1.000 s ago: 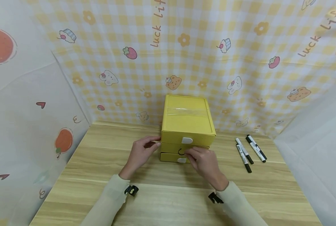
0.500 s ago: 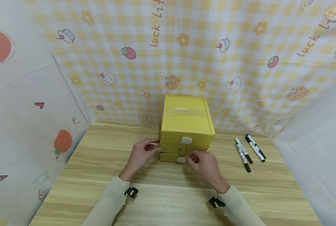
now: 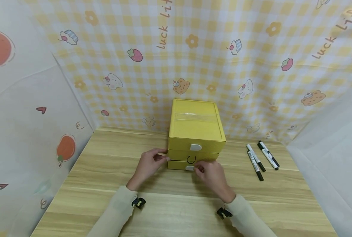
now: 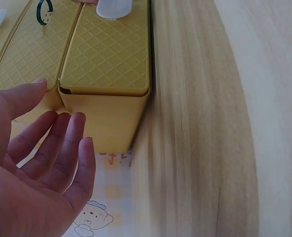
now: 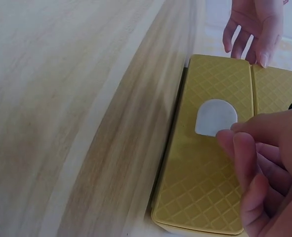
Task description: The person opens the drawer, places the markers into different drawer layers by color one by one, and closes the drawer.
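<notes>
A yellow three-drawer storage box (image 3: pixel 196 127) stands against the back curtain, with clear tape across its top. My right hand (image 3: pixel 213 176) is at the bottom drawer (image 5: pixel 205 182), its thumb and forefinger pinching the edge of the white pull tab (image 5: pixel 215 116). To the box's left, my left hand (image 3: pixel 148 165) rests its thumb near the front edge of the middle drawer (image 4: pixel 32 54). Its other fingers (image 4: pixel 69 140) are loosely bent beside the box's side wall. All three drawers look pushed in. A black loop handle (image 3: pixel 191 160) hangs on the middle one.
Several black-and-white markers (image 3: pixel 255 164) lie on the wooden table (image 3: pixel 110 148) to the right of the box. A white tab (image 3: pixel 196 147) is on the top drawer. Behind stands a yellow checked curtain (image 3: pixel 152 75), with white cloth on both sides.
My right hand has let go of the middle drawer's black loop and moved down to the bottom drawer's white tab. My left hand has slid slightly downward along the box's side.
</notes>
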`<state>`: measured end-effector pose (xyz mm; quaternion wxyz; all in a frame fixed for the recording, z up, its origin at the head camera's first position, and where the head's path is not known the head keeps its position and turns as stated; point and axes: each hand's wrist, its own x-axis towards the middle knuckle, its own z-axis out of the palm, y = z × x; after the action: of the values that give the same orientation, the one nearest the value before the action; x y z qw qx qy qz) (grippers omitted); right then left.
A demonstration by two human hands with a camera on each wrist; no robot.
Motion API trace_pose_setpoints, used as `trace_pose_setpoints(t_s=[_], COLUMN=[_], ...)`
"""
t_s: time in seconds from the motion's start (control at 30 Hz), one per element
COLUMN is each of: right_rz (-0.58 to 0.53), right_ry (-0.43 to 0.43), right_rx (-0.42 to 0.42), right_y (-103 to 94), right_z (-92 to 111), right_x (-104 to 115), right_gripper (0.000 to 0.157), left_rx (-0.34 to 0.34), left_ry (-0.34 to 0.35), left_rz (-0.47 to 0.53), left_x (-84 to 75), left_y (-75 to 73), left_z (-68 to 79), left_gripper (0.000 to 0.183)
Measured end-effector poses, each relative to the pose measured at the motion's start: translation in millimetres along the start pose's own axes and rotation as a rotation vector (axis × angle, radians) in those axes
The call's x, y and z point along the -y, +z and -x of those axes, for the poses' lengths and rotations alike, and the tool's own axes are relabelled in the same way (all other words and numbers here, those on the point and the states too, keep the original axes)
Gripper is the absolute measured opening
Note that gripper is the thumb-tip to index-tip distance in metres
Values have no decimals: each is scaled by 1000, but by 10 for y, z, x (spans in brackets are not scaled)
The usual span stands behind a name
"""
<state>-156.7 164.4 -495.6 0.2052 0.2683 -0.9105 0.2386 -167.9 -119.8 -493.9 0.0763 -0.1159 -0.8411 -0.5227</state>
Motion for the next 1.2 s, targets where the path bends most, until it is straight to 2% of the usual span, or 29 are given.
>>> trace_pose_setpoints(t_s=[0.3, 0.5, 0.97, 1.2], right_rz=[55, 78, 89, 32], right_ry=[-18, -46, -172, -203], right_rx=[-4, 25, 91, 155], right_y=[22, -26, -162, -229], right_z=[2, 18, 161, 244], right_x=[20, 45, 146, 213], right_gripper=[15, 16, 13, 10], left_rx=[7, 7, 17, 20], left_ry=[-1, -21, -36, -28], left_rz=[15, 14, 28, 22], left_x=[16, 11, -7, -1], left_y=[-1, -6, -12, -12], left_z=[-1, 2, 0, 2], left_gripper=[33, 32, 34, 34])
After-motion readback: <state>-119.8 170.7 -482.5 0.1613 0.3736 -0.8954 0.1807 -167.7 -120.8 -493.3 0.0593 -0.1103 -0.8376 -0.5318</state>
